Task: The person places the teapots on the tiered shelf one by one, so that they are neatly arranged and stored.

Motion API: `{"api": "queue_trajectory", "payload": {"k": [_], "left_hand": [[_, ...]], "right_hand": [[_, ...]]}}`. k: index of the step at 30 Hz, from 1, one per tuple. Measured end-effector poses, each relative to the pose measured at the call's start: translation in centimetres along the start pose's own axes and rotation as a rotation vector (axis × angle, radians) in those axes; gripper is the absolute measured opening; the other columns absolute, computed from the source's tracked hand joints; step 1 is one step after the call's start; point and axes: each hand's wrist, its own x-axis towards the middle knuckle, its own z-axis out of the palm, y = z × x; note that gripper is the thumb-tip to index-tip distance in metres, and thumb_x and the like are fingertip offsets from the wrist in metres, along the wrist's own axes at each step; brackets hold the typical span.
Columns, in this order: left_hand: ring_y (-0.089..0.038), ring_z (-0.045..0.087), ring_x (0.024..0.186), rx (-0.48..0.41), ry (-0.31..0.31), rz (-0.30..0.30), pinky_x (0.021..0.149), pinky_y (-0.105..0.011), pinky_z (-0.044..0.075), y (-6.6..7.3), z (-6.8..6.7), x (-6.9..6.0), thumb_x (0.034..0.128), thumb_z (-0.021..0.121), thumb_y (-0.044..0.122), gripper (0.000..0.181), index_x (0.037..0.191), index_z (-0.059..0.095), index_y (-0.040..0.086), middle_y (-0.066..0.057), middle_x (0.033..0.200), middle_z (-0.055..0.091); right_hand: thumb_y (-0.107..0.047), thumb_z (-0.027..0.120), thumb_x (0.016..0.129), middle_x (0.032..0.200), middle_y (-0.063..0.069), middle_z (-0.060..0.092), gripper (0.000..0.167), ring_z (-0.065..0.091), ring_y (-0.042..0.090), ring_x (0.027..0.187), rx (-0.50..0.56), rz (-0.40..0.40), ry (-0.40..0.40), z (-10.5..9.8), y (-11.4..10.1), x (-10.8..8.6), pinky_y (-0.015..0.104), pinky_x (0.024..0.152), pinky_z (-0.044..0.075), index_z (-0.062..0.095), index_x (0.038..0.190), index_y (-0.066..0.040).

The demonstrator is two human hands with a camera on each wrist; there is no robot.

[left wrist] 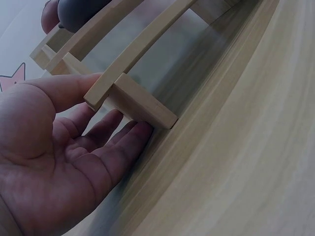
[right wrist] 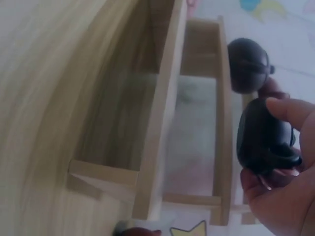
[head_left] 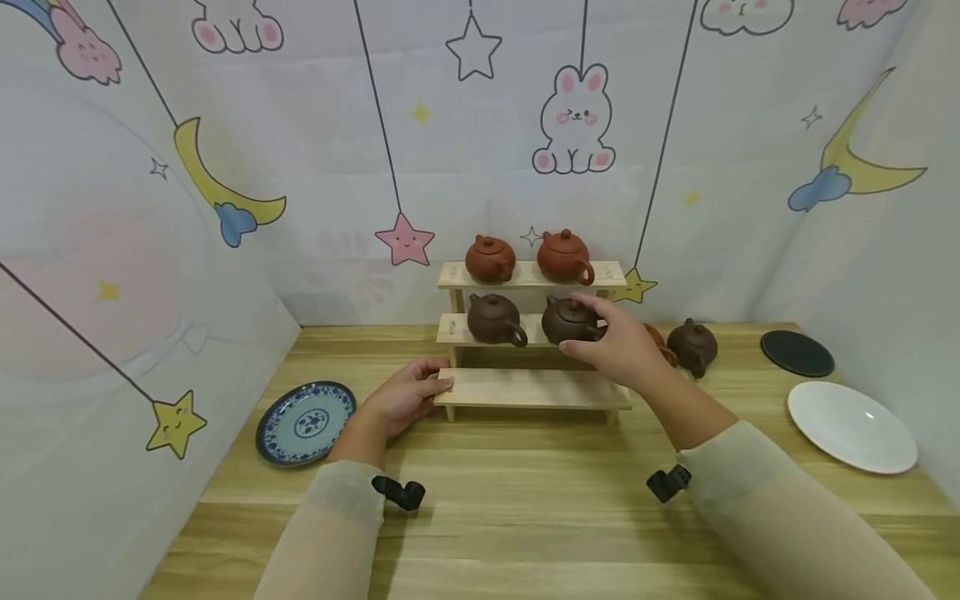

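Observation:
A three-step wooden stand (head_left: 517, 388) stands on the table. My left hand (head_left: 405, 395) grips the left end of its lowest step, thumb on the plank and fingers around the leg (left wrist: 142, 101). With thumb and fingers spread around it, my right hand (head_left: 622, 340) holds a dark brown teapot (head_left: 566, 320) at the right of the middle step. In the right wrist view this teapot (right wrist: 263, 132) is close to the step; whether it touches, I cannot tell. Another dark brown teapot (head_left: 493, 319) sits to its left. Two reddish-brown teapots, one left (head_left: 490, 259) and one right (head_left: 564, 256), stand on the top step.
Right of the stand are a dark teapot (head_left: 693, 346) and a reddish one (head_left: 656, 335), partly hidden by my right hand. A black round plate (head_left: 797, 353) and a white plate (head_left: 852, 427) lie further right. A blue-patterned plate (head_left: 306, 422) lies left. A printed cloth (head_left: 487, 183) hangs behind.

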Motion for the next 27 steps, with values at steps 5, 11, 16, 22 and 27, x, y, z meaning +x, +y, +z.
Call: {"api": "queue_trajectory", "payload": {"k": [5, 11, 16, 22, 27], "left_hand": [[-0.014, 0.065, 0.116, -0.003, 0.005, -0.004, 0.094, -0.028, 0.057, 0.1, 0.1, -0.1, 0.1094, 0.059, 0.011, 0.048, 0.154, 0.043, 0.002, -0.016, 0.161, 0.042], [-0.014, 0.065, 0.119, 0.011, -0.003, -0.004, 0.096, -0.029, 0.056, 0.2, 0.2, -0.2, 0.1099, 0.059, 0.012, 0.052, 0.158, 0.041, 0.003, -0.017, 0.163, 0.042], [-0.014, 0.065, 0.119, 0.012, -0.005, -0.004, 0.097, -0.029, 0.056, 0.2, 0.1, -0.1, 0.1102, 0.058, 0.012, 0.052, 0.158, 0.041, 0.003, -0.017, 0.163, 0.042], [-0.014, 0.065, 0.119, 0.011, -0.003, -0.002, 0.097, -0.03, 0.057, 0.1, 0.0, 0.0, 0.1099, 0.06, 0.014, 0.052, 0.158, 0.042, 0.005, -0.017, 0.163, 0.043], [-0.015, 0.065, 0.121, 0.012, 0.001, -0.014, 0.098, -0.03, 0.057, 0.1, 0.0, 0.0, 0.1098, 0.06, 0.014, 0.052, 0.158, 0.042, 0.007, -0.015, 0.163, 0.044]], "right_hand": [[-0.037, 0.081, 0.095, 0.173, 0.01, 0.038, 0.08, 0.039, 0.043, 0.157, -0.009, -0.004, 0.0, 0.3, -0.2, 1.2, 0.067, 0.117, 0.043, 0.041, 0.165, -0.033], [-0.035, 0.081, 0.095, 0.171, 0.013, 0.04, 0.081, 0.039, 0.045, 0.156, -0.015, 0.0, 0.011, 0.8, 0.1, 1.6, 0.066, 0.118, 0.042, 0.041, 0.165, -0.031], [-0.035, 0.081, 0.096, 0.171, 0.014, 0.039, 0.082, 0.039, 0.046, 0.155, -0.005, -0.008, 0.018, 1.0, 0.4, 1.8, 0.066, 0.118, 0.042, 0.039, 0.166, -0.03], [-0.038, 0.079, 0.097, 0.174, 0.009, 0.035, 0.079, 0.037, 0.044, 0.158, 0.013, -0.032, 0.042, 1.0, 0.8, 1.2, 0.068, 0.12, 0.04, 0.04, 0.166, -0.034], [-0.046, 0.075, 0.1, 0.172, 0.009, 0.038, 0.07, 0.046, 0.043, 0.152, 0.123, -0.04, 0.078, 0.3, 1.4, -0.4, 0.063, 0.116, 0.047, 0.046, 0.162, -0.034]]}}
